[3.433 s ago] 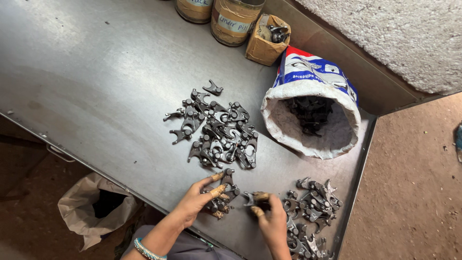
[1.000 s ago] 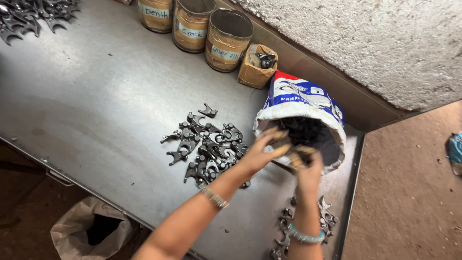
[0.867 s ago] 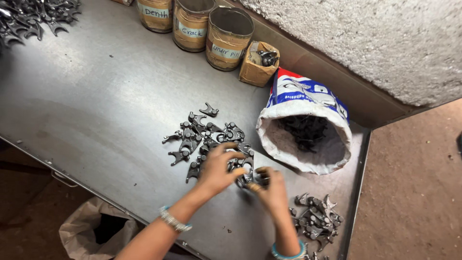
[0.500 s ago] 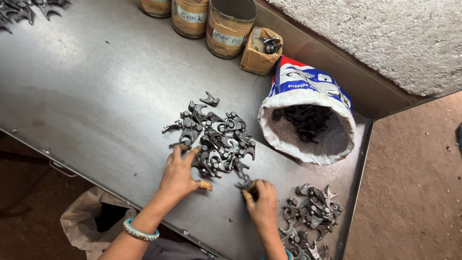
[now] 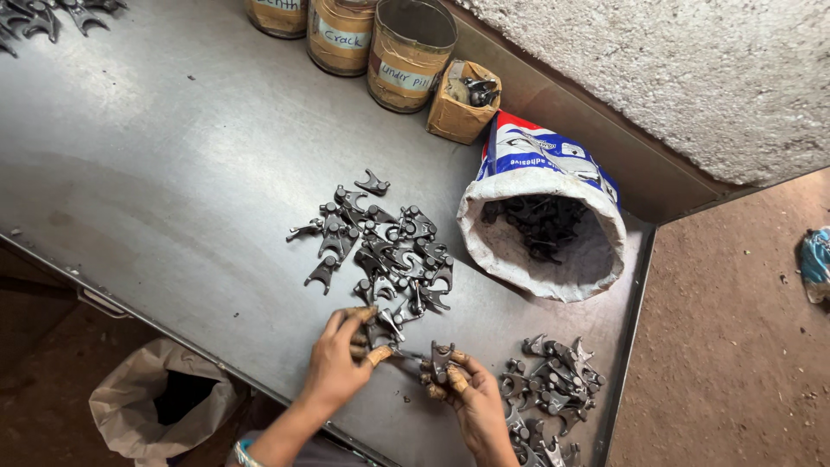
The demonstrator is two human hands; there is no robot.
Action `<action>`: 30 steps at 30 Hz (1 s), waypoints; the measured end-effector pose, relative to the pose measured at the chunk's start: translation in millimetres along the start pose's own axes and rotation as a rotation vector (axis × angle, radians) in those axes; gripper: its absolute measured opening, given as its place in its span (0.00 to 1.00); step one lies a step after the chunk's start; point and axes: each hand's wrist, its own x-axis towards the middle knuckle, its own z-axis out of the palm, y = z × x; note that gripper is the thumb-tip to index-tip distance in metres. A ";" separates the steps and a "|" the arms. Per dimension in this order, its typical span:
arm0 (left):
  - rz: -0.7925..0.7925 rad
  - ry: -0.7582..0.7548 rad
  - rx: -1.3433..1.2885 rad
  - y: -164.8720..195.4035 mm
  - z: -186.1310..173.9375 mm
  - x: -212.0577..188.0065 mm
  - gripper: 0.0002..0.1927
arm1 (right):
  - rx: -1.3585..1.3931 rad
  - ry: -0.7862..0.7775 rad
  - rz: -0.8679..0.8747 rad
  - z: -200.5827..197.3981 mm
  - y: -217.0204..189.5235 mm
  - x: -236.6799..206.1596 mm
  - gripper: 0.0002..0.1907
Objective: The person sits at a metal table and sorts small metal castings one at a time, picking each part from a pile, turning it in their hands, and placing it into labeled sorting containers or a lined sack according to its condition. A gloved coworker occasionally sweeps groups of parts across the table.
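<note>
Since half a second ago the left hand (image 5: 339,363) has drawn back from the middle heap toward the near edge, and the right hand (image 5: 471,406) has lifted a dark forked metal part (image 5: 441,359), which now stands upright between its thumb and fingers (image 5: 456,379). The left fingers (image 5: 359,322) curl narrowly over the near fringe of the central pile of forked parts (image 5: 380,251); whether they pinch one piece I cannot tell for sure. The held part sits just beside the left thumb, above the steel worktop (image 5: 156,173), close to its front edge.

A second, smaller pile (image 5: 553,385) lies right of the right hand, near the worktop's right rim. A third heap (image 5: 43,13) shows at the far left corner. Broad bare metal stretches left of the central pile. One rolled-down white sack (image 5: 553,173) holds more parts. Along the back edge stand three cans (image 5: 411,52) and one small cardboard box (image 5: 462,104). One pale bag (image 5: 147,406) sits on the floor below the front edge.
</note>
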 end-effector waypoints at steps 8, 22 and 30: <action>-0.179 0.000 -0.500 -51.0 49.0 -11.5 0.20 | -0.827 -0.165 -0.712 57.8 -12.8 -19.9 0.17; -0.363 -0.140 -0.271 -61.2 -10.4 19.3 0.28 | -1.005 0.137 -0.353 3.8 -1.6 -9.3 0.13; -0.306 -0.024 -0.186 -29.1 -5.9 7.3 0.28 | -1.189 0.222 -0.628 32.3 -31.1 -33.0 0.25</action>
